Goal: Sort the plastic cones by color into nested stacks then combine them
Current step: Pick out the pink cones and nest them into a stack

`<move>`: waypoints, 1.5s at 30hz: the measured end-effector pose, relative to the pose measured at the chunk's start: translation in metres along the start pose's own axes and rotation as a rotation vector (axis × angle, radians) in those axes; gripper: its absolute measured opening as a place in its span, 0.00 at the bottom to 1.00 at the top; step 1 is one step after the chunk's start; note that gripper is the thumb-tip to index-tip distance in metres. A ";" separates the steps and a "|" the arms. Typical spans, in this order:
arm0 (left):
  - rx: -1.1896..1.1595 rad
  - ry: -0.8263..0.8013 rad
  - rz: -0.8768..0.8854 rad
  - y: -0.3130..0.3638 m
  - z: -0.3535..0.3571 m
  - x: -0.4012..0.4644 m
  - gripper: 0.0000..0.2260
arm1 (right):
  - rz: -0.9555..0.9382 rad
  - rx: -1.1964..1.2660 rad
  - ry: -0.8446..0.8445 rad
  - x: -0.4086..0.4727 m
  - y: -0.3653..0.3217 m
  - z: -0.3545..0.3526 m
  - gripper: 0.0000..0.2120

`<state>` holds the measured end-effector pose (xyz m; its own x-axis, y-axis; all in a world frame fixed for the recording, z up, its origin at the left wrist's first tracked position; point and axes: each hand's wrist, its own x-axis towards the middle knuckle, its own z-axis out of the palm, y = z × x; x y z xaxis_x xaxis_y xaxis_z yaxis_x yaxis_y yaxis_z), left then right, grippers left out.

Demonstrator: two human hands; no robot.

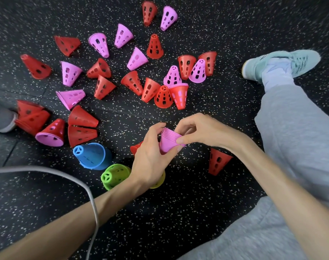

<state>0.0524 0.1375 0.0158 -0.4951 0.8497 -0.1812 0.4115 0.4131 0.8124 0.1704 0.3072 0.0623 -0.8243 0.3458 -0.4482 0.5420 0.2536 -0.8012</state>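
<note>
A nested stack of pink cones [168, 140] is held above the black speckled floor [178, 203] at centre. My left hand [152, 158] grips it from below and the left. My right hand [199, 131] pinches the stack's rims from the right. Several loose red cones [131, 82] and pink cones [70, 73] lie scattered across the floor beyond my hands. A blue stack [93, 155] lies on its side at the left of my left hand, with a green stack [114, 175] below it. A yellow-green cone [159, 182] peeks out under my left wrist.
My right leg in grey trousers [291, 137] stretches up the right side, ending in a pale green shoe [280, 63]. A grey cable [81, 182] curves over my left forearm. Another shoe [2, 119] shows at the left edge. One red cone [218, 162] lies beside my right forearm.
</note>
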 end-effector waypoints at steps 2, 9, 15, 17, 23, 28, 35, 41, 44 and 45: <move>0.003 0.010 0.011 0.000 -0.001 -0.002 0.32 | -0.001 -0.037 -0.027 0.000 -0.002 0.004 0.05; -0.044 0.026 0.073 0.015 -0.013 0.005 0.30 | -0.047 -0.042 0.122 -0.008 -0.012 0.001 0.03; -0.018 -0.010 0.194 0.037 -0.035 0.055 0.14 | -0.001 -0.109 0.415 -0.007 -0.014 -0.017 0.03; 0.049 0.015 0.231 0.045 -0.036 0.075 0.11 | 0.042 -0.137 0.504 -0.006 -0.010 -0.018 0.03; 0.339 -0.051 0.274 0.055 -0.021 0.152 0.13 | 0.136 -0.179 0.635 -0.007 0.002 -0.018 0.02; 0.634 -0.114 0.218 0.063 -0.006 0.205 0.19 | 0.122 -0.209 0.662 -0.009 -0.001 -0.023 0.03; 0.830 -0.220 0.193 0.052 0.002 0.225 0.06 | 0.141 -0.210 0.653 -0.010 -0.001 -0.020 0.03; 0.591 -0.246 0.180 0.057 -0.007 0.214 0.06 | 0.158 -0.258 0.634 -0.008 0.000 -0.018 0.02; 0.455 -0.247 0.183 0.056 -0.013 0.208 0.04 | 0.165 -0.253 0.626 -0.009 0.001 -0.019 0.02; 0.424 -0.248 0.179 0.055 -0.015 0.206 0.03 | 0.167 -0.248 0.629 -0.008 0.002 -0.019 0.01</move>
<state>-0.0384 0.3303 0.0314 -0.2132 0.9501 -0.2276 0.7721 0.3066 0.5566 0.1813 0.3215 0.0721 -0.5163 0.8367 -0.1828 0.7365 0.3248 -0.5934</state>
